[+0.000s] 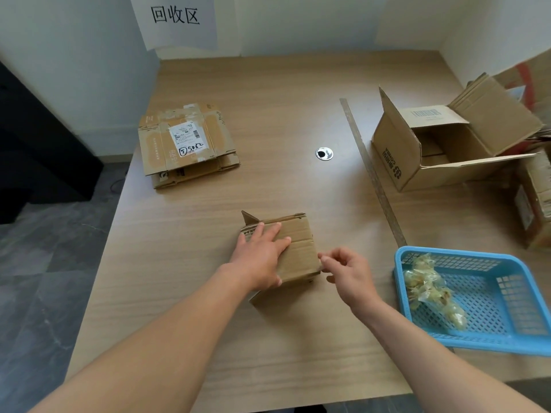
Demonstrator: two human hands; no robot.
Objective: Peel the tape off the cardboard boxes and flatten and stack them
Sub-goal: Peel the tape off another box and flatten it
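Small cardboard box (298, 248) sat near the front middle of the tabletop (268, 84), partly collapsed, one flap poking up at its far left corner. Left hand (259, 254) lay flat on top of it, fingers straight, grip released, pressing down. Right hand (346, 272) was at the box's right edge, fingers curled, thumb and forefinger pinched together just beside the cardboard; couldn't tell whether that grip held tape or nothing. Stack of flattened boxes (187, 144) lay at far left, top one with a white shipping label. Blue basket (447, 251) sat at near right, just beside the right hand, with wads of peeled tape (429, 290) in it. Long metal ruler (372, 174) ran from the basket's far corner toward the back. Large open box (396, 162) stood beyond the ruler on the right, flaps up. Paper sign (176, 19) hung on the back wall.
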